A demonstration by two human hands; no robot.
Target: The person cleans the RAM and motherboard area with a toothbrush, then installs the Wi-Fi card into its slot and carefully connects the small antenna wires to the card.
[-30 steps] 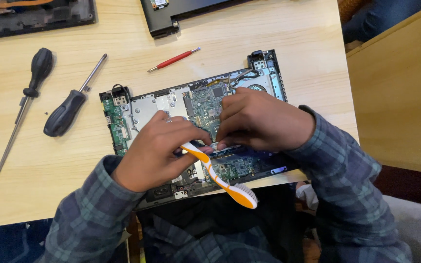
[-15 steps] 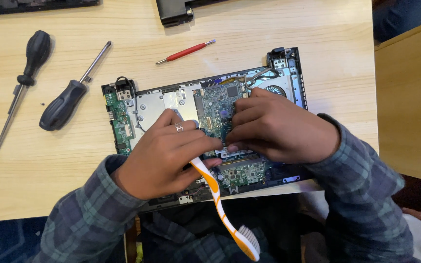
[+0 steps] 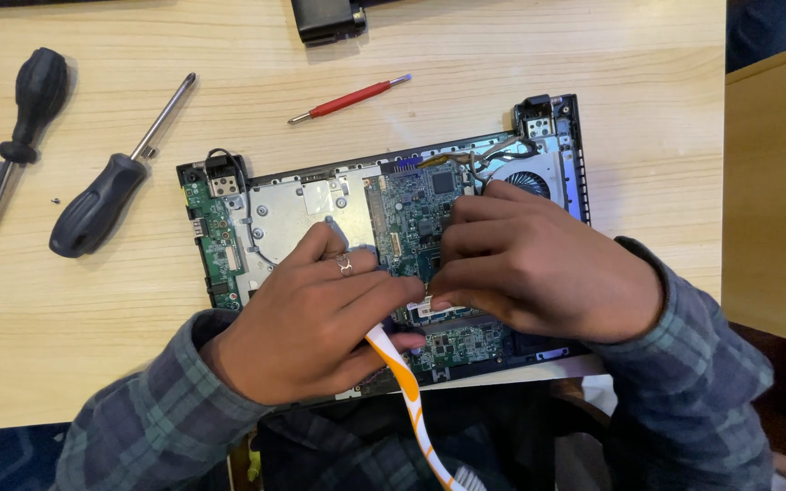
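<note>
Centrally, an orange-and-white toothbrush (image 3: pixel 404 386) is gripped in the left hand (image 3: pixel 316 318), the right hand (image 3: pixel 539 268) is pressed curled, holding nothing visible, onto the opened laptop (image 3: pixel 302 214) overhanging the table edge (image 3: pixel 93 364), with bare wood beyond.

No packages, no signs, no screens, no readable labels in view

This looks like an electronics repair workshop. An opened laptop base with its green circuit board and cooling fan exposed (image 3: pixel 411 227) lies on a pale wooden counter (image 3: pixel 593 55). Hand tools are scattered beside it: a black-handled screwdriver with a steel shaft (image 3: pixel 111 195), a second long black-handled screwdriver (image 3: pixel 20 127) at the left edge, and a small red precision screwdriver (image 3: pixel 349 98). Part of another dark device (image 3: pixel 325 18) sits at the counter's far edge.
</note>
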